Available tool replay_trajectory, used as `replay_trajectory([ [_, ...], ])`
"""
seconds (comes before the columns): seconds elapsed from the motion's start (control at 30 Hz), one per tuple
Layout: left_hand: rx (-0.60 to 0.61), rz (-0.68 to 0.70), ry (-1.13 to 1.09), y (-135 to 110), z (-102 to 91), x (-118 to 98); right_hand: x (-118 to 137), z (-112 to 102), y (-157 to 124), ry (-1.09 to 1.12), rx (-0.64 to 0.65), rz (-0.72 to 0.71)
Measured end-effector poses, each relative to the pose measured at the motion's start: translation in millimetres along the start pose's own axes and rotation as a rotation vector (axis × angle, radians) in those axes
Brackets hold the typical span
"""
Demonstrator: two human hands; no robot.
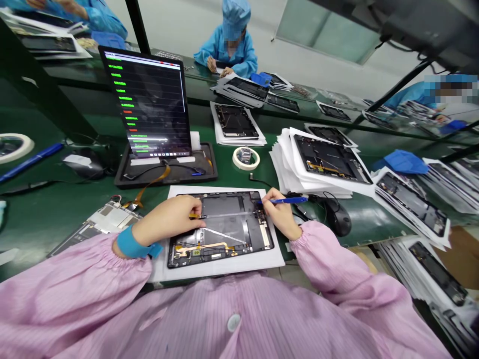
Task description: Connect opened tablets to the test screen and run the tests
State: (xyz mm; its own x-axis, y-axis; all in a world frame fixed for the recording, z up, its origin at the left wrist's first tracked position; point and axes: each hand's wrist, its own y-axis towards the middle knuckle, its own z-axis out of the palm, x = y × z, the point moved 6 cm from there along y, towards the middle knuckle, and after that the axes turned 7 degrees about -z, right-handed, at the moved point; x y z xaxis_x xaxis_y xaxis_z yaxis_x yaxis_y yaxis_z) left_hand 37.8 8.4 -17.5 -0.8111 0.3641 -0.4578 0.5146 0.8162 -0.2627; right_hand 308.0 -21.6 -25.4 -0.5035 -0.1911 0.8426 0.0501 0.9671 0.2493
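Observation:
An opened tablet housing [224,234] lies on white sheets [220,268] in front of me, its boards and orange flex strips showing. My left hand [179,213], with a blue band at the wrist, rests over the housing's left side. Its thumb and fingers pinch the orange end of a flex cable [195,216], from which a pale strip runs right across the housing. My right hand [280,212] is closed around a slim blue pen-like tool [290,200]. The tool's tip is hidden by the fingers near the housing's upper right corner.
A screen [149,104] with green text stands in a black holder [168,177] behind. Nearby are a tape roll [246,158], a mouse [337,217], another opened device [101,222] and a stack of sheets [299,172] bearing housings. Co-workers [234,45] in blue sit across the bench.

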Motion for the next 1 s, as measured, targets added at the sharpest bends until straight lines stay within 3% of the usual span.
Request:
replay_trajectory([
  [0.13, 0.062, -0.025, -0.133, 2, -0.4, 4, 1, -4, -4, 0.003, -0.007, -0.03],
  [0.27, 0.153, -0.079, -0.29, 6, -0.5, 11, 26, -9, 6, -0.148, 0.012, -0.239],
  [0.33, 0.19, -0.091, -0.324, 8, -1.0, 13, 42, 4, 22, -0.33, 0.108, -0.386],
  [0.47, 0.226, -0.092, -0.376, 8, -2.7, 13, 56, 51, 72, -0.751, 0.298, -0.57],
  [0.53, 0.221, -0.077, -0.399, 7, -3.3, 12, 54, 70, 97, -0.878, 0.324, -0.574],
  [0.6, 0.207, -0.06, -0.412, 6, -3.1, 10, 52, 76, 116, -0.946, 0.265, -0.568],
  [0.73, 0.177, -0.059, -0.411, 7, -0.6, 10, 45, 57, 140, -1.036, 0.054, -0.407],
  [0.87, 0.146, -0.076, -0.416, 8, -1.0, 11, 42, 46, 151, -1.033, 0.093, -0.333],
  [1.0, 0.126, -0.083, -0.442, 7, -5.0, 10, 61, 44, 139, -0.993, 0.113, -0.367],
])
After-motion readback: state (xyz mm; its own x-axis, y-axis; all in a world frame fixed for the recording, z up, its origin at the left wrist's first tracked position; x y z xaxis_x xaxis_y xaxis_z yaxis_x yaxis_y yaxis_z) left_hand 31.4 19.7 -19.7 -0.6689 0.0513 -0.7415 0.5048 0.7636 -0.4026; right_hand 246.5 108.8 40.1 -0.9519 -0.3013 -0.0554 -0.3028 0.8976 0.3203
